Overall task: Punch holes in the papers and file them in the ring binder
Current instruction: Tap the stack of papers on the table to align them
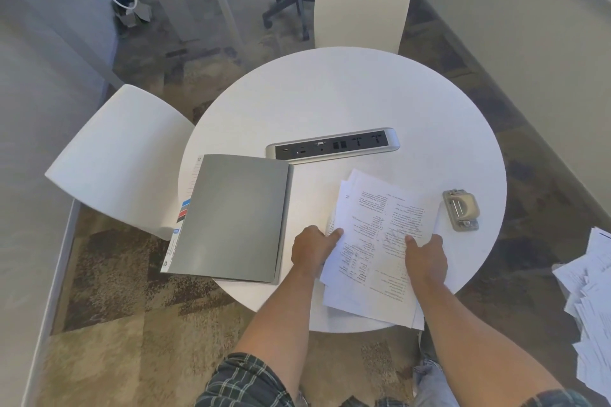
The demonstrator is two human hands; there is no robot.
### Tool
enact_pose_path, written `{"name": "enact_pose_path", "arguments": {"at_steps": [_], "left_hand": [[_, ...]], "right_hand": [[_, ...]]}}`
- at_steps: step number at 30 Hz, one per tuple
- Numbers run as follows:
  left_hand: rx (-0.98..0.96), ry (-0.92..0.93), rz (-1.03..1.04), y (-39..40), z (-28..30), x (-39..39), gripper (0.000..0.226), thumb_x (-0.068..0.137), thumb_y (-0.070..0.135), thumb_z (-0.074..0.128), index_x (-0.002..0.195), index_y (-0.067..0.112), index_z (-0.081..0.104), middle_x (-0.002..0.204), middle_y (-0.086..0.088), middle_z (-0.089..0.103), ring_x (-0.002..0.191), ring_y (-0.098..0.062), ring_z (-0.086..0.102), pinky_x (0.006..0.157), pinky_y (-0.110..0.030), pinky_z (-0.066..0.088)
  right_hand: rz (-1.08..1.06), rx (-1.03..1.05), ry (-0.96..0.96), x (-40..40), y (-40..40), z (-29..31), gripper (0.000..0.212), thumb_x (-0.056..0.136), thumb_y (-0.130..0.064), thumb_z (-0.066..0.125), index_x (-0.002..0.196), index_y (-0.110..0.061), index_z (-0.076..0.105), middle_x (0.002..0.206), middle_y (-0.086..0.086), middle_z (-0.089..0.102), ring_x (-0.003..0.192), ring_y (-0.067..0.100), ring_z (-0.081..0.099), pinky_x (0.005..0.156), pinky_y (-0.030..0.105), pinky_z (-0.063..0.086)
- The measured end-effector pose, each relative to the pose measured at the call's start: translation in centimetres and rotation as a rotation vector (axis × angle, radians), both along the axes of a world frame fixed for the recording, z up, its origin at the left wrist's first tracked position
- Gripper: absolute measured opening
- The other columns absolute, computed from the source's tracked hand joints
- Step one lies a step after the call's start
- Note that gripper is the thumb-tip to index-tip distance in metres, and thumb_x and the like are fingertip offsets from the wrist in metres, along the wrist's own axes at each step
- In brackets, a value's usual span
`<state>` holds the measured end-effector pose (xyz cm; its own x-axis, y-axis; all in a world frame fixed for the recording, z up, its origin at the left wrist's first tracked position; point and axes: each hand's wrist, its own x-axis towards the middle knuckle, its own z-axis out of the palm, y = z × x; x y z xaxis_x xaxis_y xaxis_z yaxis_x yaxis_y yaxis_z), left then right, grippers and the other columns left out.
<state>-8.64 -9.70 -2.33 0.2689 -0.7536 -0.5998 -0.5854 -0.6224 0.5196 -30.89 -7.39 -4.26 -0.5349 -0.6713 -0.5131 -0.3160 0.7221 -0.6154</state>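
Note:
A loose stack of printed papers [377, 228] lies fanned on the near right part of the round white table [347, 99]. My left hand [312, 249] grips the stack's left edge with the thumb on top. My right hand [426, 258] holds its right side, thumb pressed on the top sheet. A closed grey ring binder [231, 215] lies to the left, hanging over the table's near-left edge. A beige and metal hole punch [460, 209] stands to the right of the papers, apart from both hands.
A silver power and socket strip [332, 145] is set into the table's middle, just beyond the binder and papers. Two white chairs stand at the left [122, 158] and the far side [362, 3]. Another heap of papers [591, 301] lies at the right edge.

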Motion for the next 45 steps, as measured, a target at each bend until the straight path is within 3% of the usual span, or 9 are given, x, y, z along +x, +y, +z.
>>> {"name": "enact_pose_path", "arguments": {"at_steps": [6, 11, 15, 19, 24, 29, 34, 40, 45], "left_hand": [[-0.026, 0.190, 0.128, 0.3, 0.3, 1.1, 0.056, 0.089, 0.050, 0.066, 0.063, 0.019, 0.028, 0.061, 0.002, 0.030, 0.056, -0.018, 0.031, 0.055, -0.030, 0.024], [0.147, 0.489, 0.167, 0.7, 0.0, 2.3, 0.031, 0.083, 0.032, 0.077, 0.096, 0.008, 0.063, 0.110, -0.016, 0.073, 0.082, -0.027, 0.067, 0.072, -0.031, 0.051], [0.177, 0.560, 0.158, 1.0, 0.2, 1.9, 0.070, 0.069, 0.054, 0.085, 0.118, 0.007, 0.066, 0.110, -0.008, 0.078, 0.096, -0.029, 0.076, 0.080, -0.038, 0.059], [0.112, 0.614, 0.101, 1.2, 0.4, 1.3, 0.035, 0.091, 0.011, 0.074, 0.124, 0.007, 0.065, 0.123, -0.010, 0.072, 0.091, -0.021, 0.072, 0.068, -0.026, 0.057], [0.022, 0.691, 0.097, 0.8, 1.1, 1.7, 0.042, 0.092, -0.006, 0.065, 0.132, 0.001, 0.061, 0.130, -0.016, 0.068, 0.104, -0.028, 0.068, 0.085, -0.032, 0.057], [-0.101, 0.791, 0.165, 0.6, 3.0, 2.6, 0.042, 0.090, -0.010, 0.065, 0.131, -0.002, 0.060, 0.119, -0.015, 0.070, 0.099, -0.023, 0.070, 0.081, -0.023, 0.058], [-0.210, 0.821, 0.202, 0.3, 5.0, 3.1, 0.046, 0.068, 0.005, 0.082, 0.113, 0.008, 0.073, 0.112, -0.013, 0.075, 0.100, -0.025, 0.071, 0.089, -0.033, 0.057], [-0.470, 0.836, 0.232, -0.7, 9.0, 3.2, 0.056, 0.061, 0.000, 0.089, 0.114, 0.004, 0.074, 0.116, -0.017, 0.075, 0.106, -0.029, 0.073, 0.095, -0.043, 0.059], [-0.534, 0.710, 0.271, -0.1, 10.2, 3.7, 0.038, 0.068, -0.010, 0.086, 0.094, 0.017, 0.077, 0.100, -0.009, 0.078, 0.089, -0.020, 0.074, 0.084, -0.037, 0.062]], "right_hand": [[0.097, 0.024, 0.142, 1.2, -0.1, -0.1, 0.039, 0.100, -0.045, 0.054, 0.121, -0.013, 0.050, 0.116, 0.010, 0.068, 0.101, 0.037, 0.067, 0.085, 0.049, 0.055], [0.101, 0.012, 0.135, 1.7, -0.2, -0.2, 0.039, 0.100, -0.048, 0.051, 0.120, -0.015, 0.050, 0.115, 0.010, 0.068, 0.100, 0.037, 0.067, 0.086, 0.050, 0.055], [0.081, -0.036, 0.096, 2.4, 0.0, -0.1, 0.038, 0.100, -0.045, 0.054, 0.124, -0.017, 0.046, 0.117, 0.007, 0.067, 0.099, 0.035, 0.067, 0.084, 0.047, 0.055], [0.110, -0.121, 0.075, 2.8, 0.7, -0.3, 0.039, 0.096, -0.047, 0.060, 0.121, -0.019, 0.050, 0.118, 0.003, 0.062, 0.102, 0.029, 0.065, 0.083, 0.044, 0.054], [0.083, -0.334, 0.056, 3.0, 1.4, 0.6, 0.064, 0.085, -0.055, 0.074, 0.134, -0.022, 0.049, 0.130, -0.002, 0.050, 0.114, 0.015, 0.051, 0.094, 0.037, 0.047], [-0.110, -0.410, -0.547, 2.5, -0.4, 3.2, 0.080, 0.079, -0.042, 0.086, 0.142, -0.021, 0.042, 0.122, -0.009, 0.064, 0.107, 0.012, 0.067, 0.083, 0.029, 0.053], [0.146, -0.462, -0.756, 0.7, -3.8, 6.3, 0.043, 0.075, -0.011, 0.086, 0.115, -0.006, 0.073, 0.111, 0.009, 0.078, 0.102, 0.028, 0.074, 0.082, 0.037, 0.058], [0.313, -0.606, -0.764, 0.7, -6.5, 12.2, 0.030, 0.068, 0.004, 0.087, 0.096, 0.004, 0.078, 0.099, 0.013, 0.077, 0.089, 0.029, 0.073, 0.084, 0.040, 0.059], [0.426, -0.614, -0.736, 0.6, -6.1, 13.7, 0.029, 0.060, 0.006, 0.089, 0.081, -0.012, 0.079, 0.088, 0.004, 0.076, 0.083, 0.016, 0.071, 0.079, 0.032, 0.060]]}}
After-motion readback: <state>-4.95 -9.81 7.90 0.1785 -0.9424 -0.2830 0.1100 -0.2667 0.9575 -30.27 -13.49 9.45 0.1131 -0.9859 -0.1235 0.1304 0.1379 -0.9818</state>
